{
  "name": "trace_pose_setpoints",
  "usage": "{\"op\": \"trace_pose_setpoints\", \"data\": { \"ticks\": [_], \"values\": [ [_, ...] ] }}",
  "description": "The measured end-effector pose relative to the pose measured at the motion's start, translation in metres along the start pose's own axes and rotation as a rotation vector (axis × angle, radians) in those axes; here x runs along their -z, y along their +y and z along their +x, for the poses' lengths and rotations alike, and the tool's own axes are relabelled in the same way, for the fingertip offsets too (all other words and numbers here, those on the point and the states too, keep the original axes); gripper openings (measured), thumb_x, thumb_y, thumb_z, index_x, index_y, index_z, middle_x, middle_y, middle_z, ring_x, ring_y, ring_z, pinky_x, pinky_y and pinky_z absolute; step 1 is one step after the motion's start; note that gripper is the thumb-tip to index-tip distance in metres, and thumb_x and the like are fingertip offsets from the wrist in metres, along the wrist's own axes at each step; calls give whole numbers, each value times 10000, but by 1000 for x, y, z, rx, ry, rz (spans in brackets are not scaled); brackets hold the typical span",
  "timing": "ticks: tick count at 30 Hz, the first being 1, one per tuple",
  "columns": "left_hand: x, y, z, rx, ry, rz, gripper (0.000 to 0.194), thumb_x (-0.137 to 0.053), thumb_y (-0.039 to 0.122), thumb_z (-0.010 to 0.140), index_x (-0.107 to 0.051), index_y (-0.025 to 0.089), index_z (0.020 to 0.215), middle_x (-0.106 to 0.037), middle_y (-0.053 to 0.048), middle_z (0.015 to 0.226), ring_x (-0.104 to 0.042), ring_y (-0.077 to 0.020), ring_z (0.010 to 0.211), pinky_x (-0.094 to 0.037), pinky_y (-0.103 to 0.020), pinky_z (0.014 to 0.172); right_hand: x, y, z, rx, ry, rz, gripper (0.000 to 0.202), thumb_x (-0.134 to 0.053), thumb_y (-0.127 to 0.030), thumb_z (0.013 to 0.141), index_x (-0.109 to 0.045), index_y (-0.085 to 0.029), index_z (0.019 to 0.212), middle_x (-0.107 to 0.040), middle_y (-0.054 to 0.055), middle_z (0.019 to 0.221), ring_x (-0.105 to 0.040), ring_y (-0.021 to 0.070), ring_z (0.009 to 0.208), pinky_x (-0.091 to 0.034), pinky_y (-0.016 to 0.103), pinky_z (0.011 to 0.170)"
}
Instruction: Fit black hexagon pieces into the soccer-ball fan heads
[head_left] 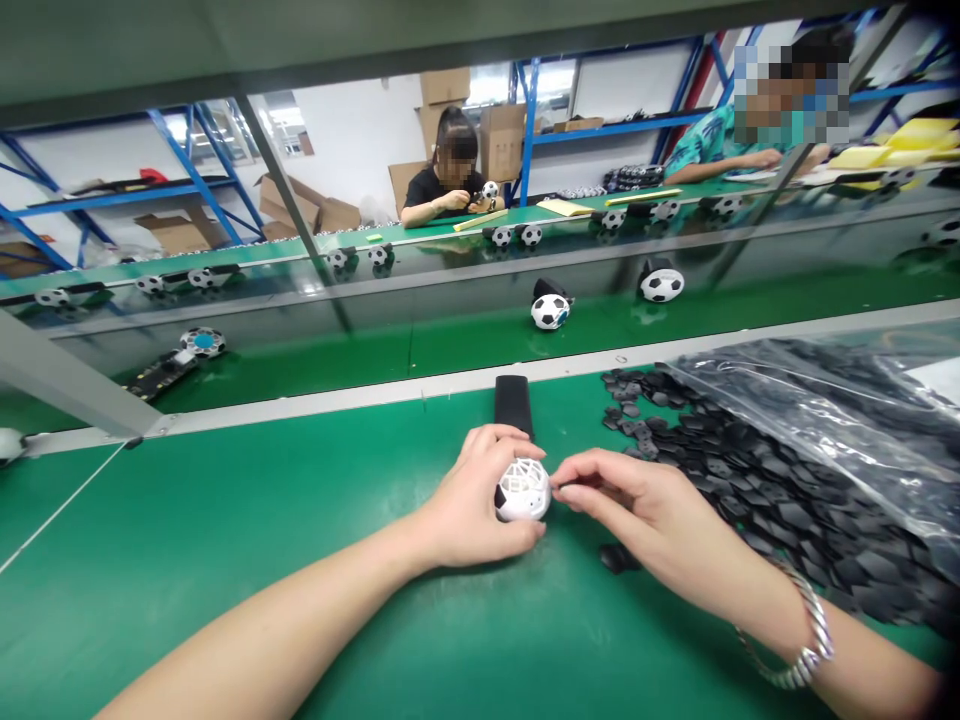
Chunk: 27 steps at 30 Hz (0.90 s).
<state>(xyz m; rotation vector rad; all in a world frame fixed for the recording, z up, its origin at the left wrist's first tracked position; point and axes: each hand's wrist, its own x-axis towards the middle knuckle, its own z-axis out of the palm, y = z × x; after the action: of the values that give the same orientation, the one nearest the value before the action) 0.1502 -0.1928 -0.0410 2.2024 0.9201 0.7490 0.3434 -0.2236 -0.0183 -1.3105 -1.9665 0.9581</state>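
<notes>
White ball shell, openwork on top: placed just right of the frame's middle, low on the green table; its left side and part of its rim are covered by fingers. One dark patch is seen at its left edge.

Left hand: curled around the shell, which is gripped between thumb and fingers; the palm is hidden.

Right hand: thumb and forefinger brought together at the shell's right side; a small dark piece seems to be pinched there, mostly covered by the fingertips. A twisted bracelet is worn at the wrist; the forearm is cut off at the lower right.

Black block: laid just beyond the left hand, its near end hidden by the fingers.

Black pieces: heaped at the right, partly covered by a clear plastic bag; both are cut off by the frame's edge. Dark piece: beneath the right hand, partly hidden.

Finished-looking balls: set on the green belt, upper middle.
</notes>
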Motion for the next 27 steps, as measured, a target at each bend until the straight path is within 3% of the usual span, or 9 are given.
{"op": "trace_pose_setpoints", "data": {
  "ticks": [4, 18, 27],
  "values": [
    [0, -1, 1, -8, 9, -6, 552, -691, 186, 587, -462, 230, 1088, -434, -75, 1136, -354, -241, 1160, -333, -403, 981, -2, -1, 0, 42, 67, -4, 135, -505, -306, 844, -626, -248, 842, -612, 18, 867, -590, 175, 779, -504, 270, 637],
    [-2, 0, 0, -18, 25, -15, 539, -673, 158, 578, -476, 207, 1077, -448, -79, 1118, -365, -233, 1148, -336, -387, 977, -15, -6, 1, -49, 39, 141, 115, -545, -303, 809, -616, -221, 772, -617, -8, 761, -562, 156, 726, -457, 273, 704],
    [3, 3, 1, 10, -17, -95, 441, -646, 184, 654, -490, 212, 1066, -481, -66, 1093, -382, -226, 1129, -327, -403, 984, -22, -1, 7, -94, 61, 240, 112, -570, -289, 780, -561, -194, 722, -569, -11, 699, -519, 143, 670, -434, 260, 642]
  ]
}}
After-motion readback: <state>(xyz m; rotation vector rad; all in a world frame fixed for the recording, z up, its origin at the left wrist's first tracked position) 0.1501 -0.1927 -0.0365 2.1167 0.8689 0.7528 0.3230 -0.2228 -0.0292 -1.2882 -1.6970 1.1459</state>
